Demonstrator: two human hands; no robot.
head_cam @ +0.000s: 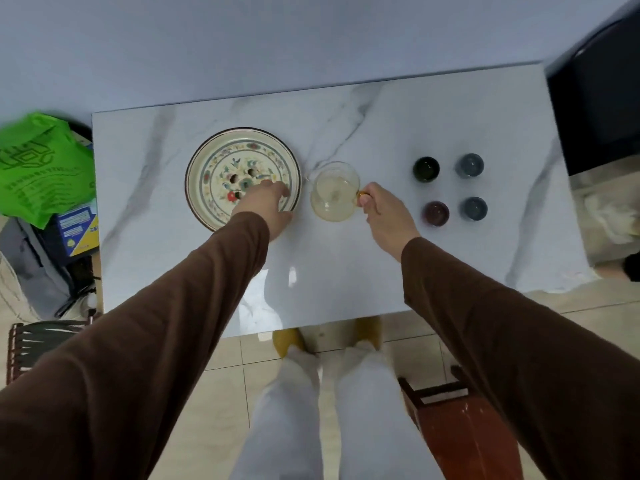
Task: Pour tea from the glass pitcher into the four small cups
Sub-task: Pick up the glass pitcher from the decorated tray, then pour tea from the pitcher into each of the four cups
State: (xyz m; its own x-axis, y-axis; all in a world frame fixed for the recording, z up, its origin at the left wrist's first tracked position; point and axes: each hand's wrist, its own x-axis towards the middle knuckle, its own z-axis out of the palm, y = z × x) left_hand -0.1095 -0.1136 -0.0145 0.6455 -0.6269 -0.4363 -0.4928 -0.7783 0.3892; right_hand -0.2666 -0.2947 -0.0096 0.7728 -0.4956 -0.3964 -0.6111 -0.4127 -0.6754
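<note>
A glass pitcher (334, 191) holding pale tea stands near the middle of the marble table (381, 116). My right hand (386, 211) pinches its gold-tipped handle on the right side. Right of it several small cups form a square: a dark green cup (426, 169), a grey-blue cup (469, 165), a maroon cup (435, 213) and another grey-blue cup (473, 208). My left hand (268, 206) rests palm down on the right rim of a round floral tray (211, 171), fingers loosely spread, holding nothing.
A green bag (41, 168) and a blue box (76, 226) lie left of the table. A black object (599, 109) stands at the far right. Wooden stools (450, 417) sit near my legs below the table's front edge.
</note>
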